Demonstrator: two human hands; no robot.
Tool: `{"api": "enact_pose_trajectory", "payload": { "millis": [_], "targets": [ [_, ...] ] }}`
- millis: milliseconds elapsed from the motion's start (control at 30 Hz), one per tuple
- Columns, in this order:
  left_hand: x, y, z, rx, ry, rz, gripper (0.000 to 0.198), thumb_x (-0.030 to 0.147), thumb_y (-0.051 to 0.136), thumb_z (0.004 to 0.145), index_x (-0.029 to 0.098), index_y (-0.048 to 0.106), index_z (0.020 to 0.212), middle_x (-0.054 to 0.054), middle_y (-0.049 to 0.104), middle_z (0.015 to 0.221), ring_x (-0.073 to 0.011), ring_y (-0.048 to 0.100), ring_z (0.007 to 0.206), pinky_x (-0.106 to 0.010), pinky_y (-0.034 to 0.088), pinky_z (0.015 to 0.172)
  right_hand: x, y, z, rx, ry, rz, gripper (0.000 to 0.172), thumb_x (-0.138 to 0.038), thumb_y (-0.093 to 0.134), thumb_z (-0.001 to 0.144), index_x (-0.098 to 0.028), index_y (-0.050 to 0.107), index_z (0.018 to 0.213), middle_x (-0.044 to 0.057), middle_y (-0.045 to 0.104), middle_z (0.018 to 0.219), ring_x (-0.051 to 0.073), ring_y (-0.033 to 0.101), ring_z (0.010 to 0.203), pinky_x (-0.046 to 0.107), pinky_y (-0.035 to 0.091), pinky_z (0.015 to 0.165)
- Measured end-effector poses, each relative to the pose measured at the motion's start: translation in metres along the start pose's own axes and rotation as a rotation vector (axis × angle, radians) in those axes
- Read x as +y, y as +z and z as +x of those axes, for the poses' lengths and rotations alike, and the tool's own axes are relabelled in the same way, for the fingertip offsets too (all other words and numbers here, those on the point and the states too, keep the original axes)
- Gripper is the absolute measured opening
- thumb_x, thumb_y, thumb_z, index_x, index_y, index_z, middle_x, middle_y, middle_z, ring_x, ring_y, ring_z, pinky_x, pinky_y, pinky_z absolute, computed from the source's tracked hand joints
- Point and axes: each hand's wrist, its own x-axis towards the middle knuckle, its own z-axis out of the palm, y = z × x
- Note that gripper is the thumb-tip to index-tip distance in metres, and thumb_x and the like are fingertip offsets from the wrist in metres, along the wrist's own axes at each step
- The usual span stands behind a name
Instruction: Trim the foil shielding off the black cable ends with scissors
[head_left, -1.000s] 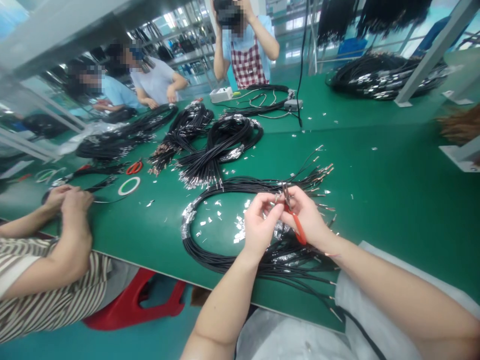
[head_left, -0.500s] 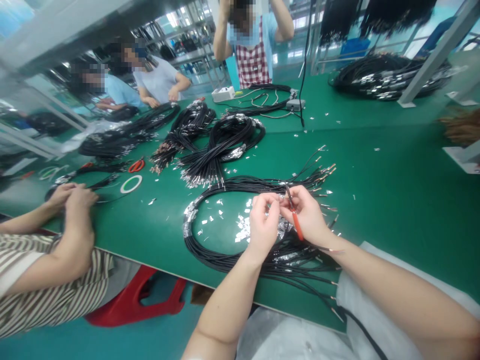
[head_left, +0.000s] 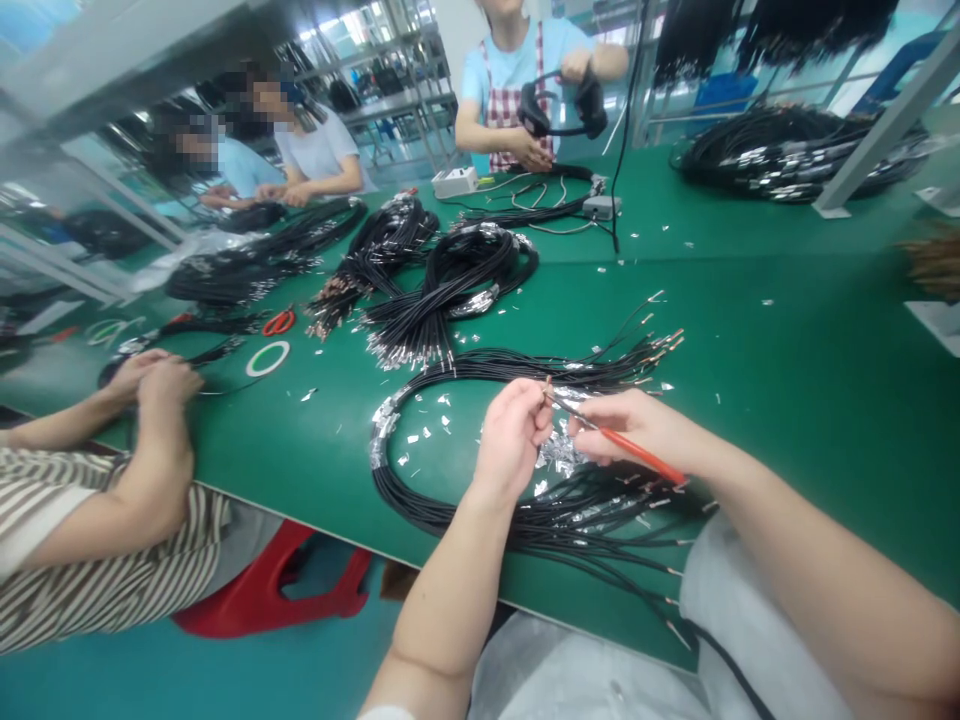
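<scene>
— What materials do we have in front of us?
— We see a smooth green desk (head_left: 810,400) and, curving over it in a wide U, a cable bundle (head_left: 409,510) of slim black strands with a dull sheen. Shiny, crinkled silver wrap (head_left: 382,440) binds it at the bend, and its ends fan out in bare, coppery points.

— And around that?
— We find thin silver scraps (head_left: 559,450) strewn inside the U, a flat white ring (head_left: 285,352) to the left, and farther back a thick black coil (head_left: 480,258).

— How do the hands stand?
— We see the left hand (head_left: 514,435) drawn together, thumb and fingertips pinching a tiny wire tip (head_left: 547,384). The right hand (head_left: 645,430) is clasped around a red-handled tool (head_left: 641,458), its thumb and fingers reaching forward along it.

— Where is that tool, and how does it look?
— We have it slanting just above the desk, over the U's open side: glossy red handle toward the right wrist, narrow dark end pointing at the left fingertips. We cannot tell whether its blades are parted or whether it touches the wire tip.

— And the wire tip?
— It pokes up, brownish and thin, from the left fingertips; the rest we cannot make out.
</scene>
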Motion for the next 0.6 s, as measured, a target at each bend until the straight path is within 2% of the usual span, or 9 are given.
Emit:
{"api": "enact_pose_trajectory", "payload": {
  "millis": [267, 433, 600],
  "targets": [
    [-0.0003, 0.0057, -0.0015, 0.029, 0.054, 0.052, 0.014, 0.021, 0.060, 0.071, 0.015, 0.049, 0.065, 0.002, 0.047, 0.063, -0.0040, 0.034, 0.048, -0.018, 0.020, 0.041, 0.0029, -0.0014, 0.0014, -0.009, 0.019, -0.028, 0.031, -0.048, 0.061, 0.072, -0.017, 0.058, 0.071, -0.003, 0.053, 0.057, 0.010, 0.052, 0.050, 0.023, 0.047, 0.049],
    [-0.0032, 0.0071, -0.0032, 0.047, 0.105, 0.070, 0.013, 0.019, 0.057, 0.071, 0.015, 0.047, 0.064, 0.003, 0.044, 0.062, -0.0034, 0.030, 0.046, -0.019, 0.016, 0.042, 0.0072, -0.0004, 0.0017, -0.010, 0.067, -0.014, 0.029, -0.043, 0.058, 0.076, -0.016, 0.056, 0.067, -0.004, 0.051, 0.049, 0.007, 0.049, 0.040, 0.018, 0.040, 0.039],
    [-0.0044, 0.0084, -0.0032, 0.045, 0.143, 0.089, 0.013, 0.016, 0.054, 0.069, 0.015, 0.044, 0.061, 0.003, 0.046, 0.067, -0.0025, 0.028, 0.045, -0.019, 0.014, 0.041, 0.0091, 0.0001, 0.0015, -0.017, 0.066, 0.000, 0.021, -0.035, 0.055, 0.077, -0.016, 0.057, 0.068, -0.005, 0.049, 0.047, 0.006, 0.045, 0.037, 0.016, 0.037, 0.037]
  ]
}}
